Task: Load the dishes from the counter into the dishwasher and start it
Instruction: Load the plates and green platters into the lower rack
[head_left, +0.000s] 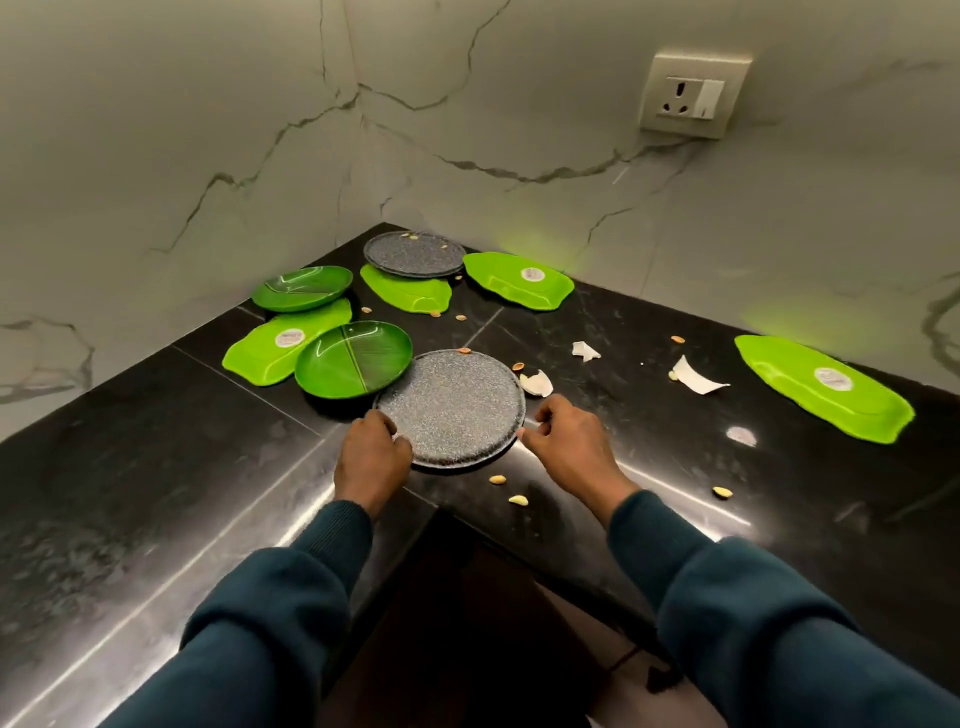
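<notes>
Brightness: moderate, even indoor light, slightly dim and greenish-grey.
Source: from above, judging by the streaks on the bench (675, 467).
Glare: bright bands along the polished bench edge; one small white hotspot (741, 435).
Colour cast: green glow on the marble wall (519, 156) behind the lime trays (823, 387).
Shadows: soft, short.
Distortion: wide-angle bending at the edges.
Sharpness: centre fairly clear; sleeves (779, 649) soft.

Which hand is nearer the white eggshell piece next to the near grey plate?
Right. The right hand is at the near grey plate's right rim, just below the eggshell piece. The left hand is at the plate's left rim, across the plate from it.
</notes>
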